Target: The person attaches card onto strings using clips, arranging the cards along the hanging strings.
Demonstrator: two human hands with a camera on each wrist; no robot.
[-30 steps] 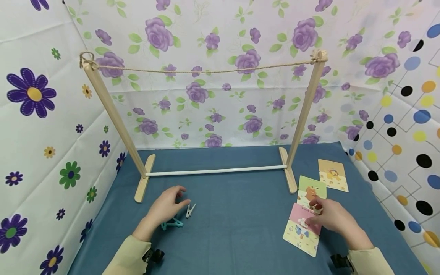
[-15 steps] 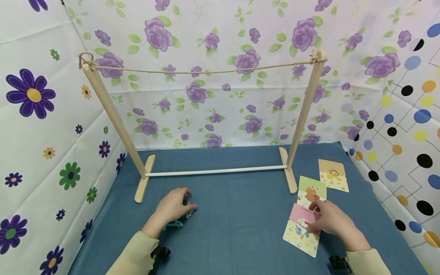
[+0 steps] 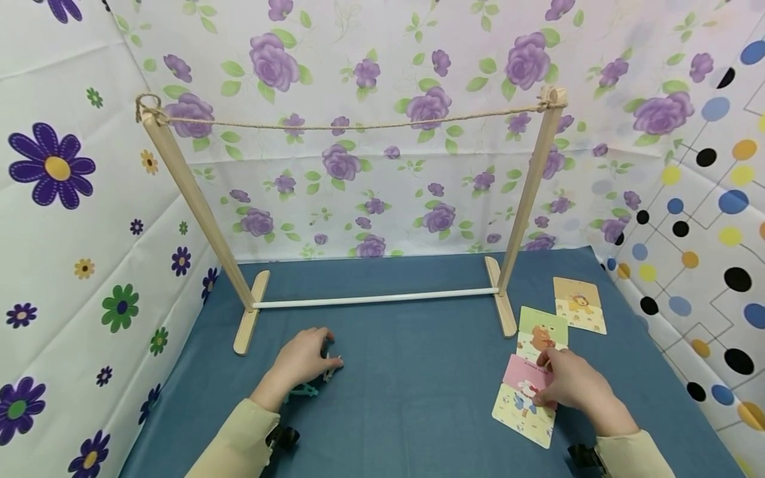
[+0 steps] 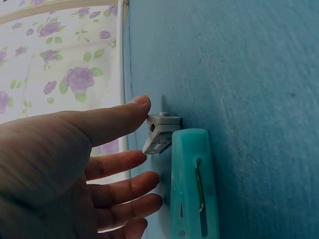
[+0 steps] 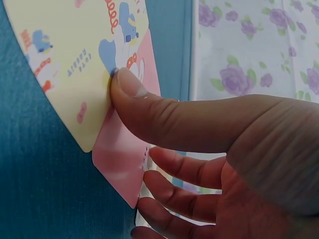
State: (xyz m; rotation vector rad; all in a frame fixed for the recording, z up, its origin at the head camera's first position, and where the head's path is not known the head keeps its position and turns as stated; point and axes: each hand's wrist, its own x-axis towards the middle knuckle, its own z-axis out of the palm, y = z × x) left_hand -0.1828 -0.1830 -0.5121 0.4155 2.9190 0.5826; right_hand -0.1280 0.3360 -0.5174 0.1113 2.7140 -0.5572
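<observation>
In the head view my left hand point(image 3: 301, 358) reaches over two small clothespins, a grey one point(image 4: 162, 130) and a teal one point(image 4: 192, 184). The left wrist view shows the thumb and fingers spread apart, with the thumb tip and index tip close beside the grey clothespin; whether they touch it I cannot tell. My right hand point(image 3: 576, 382) has its thumb on a pink and yellow rabbit card point(image 3: 522, 408), with curled fingers at the card's far edge. Just beyond lies a green and yellow bear card point(image 3: 534, 322), partly covered by the rabbit card.
An orange and yellow lion card point(image 3: 580, 309) lies at the right back. A wooden frame stands behind the hands, with a left post point(image 3: 197, 206), a right post point(image 3: 534, 192), a rope point(image 3: 358, 126) strung across and a white rod point(image 3: 370, 300) low down. Patterned cloth walls surround the blue tabletop point(image 3: 406, 411).
My left hand has moved a little to the right, bringing the thumb over the grey clothespin. My right thumb and fingers have shifted slightly nearer to me on the rabbit card, which stays in place.
</observation>
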